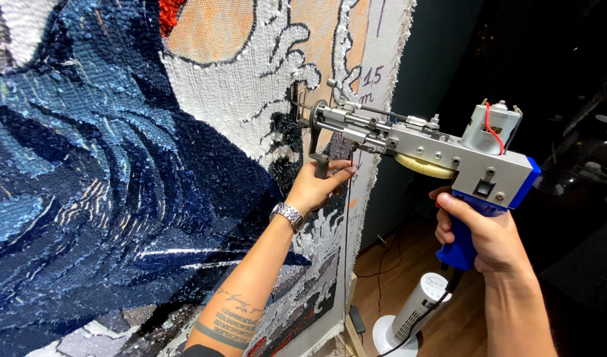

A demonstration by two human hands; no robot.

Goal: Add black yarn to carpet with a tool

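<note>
Blue-handled tufting gun [422,142] is held level in the head view, its needle end touching the cloth [204,132] stretched upright on a frame. Silver metal forms the gun body, with a yellow gear under it and a motor with a red wire on top.

Left hand [316,185]: grip pressed together around the black front handle [320,162] below the needle end, fingers wrapped, thumb toward the cloth. A steel watch [288,214] sits on the wrist; the forearm bears a tattoo.

Right hand [485,235]: grip pressed together around the blue rear handle [458,248], forefinger lying along the front of the handle near the trigger.

Cloth detail: dark blue and pale blue tufted areas fill the left part; white tufting with grey outlines lies around the needle; an orange and a red area show at the top. Bare cloth with a frayed edge runs down the right side.

Below the gun, a white tower fan [412,314] stands on the wooden floor [462,324], well apart from both hands
</note>
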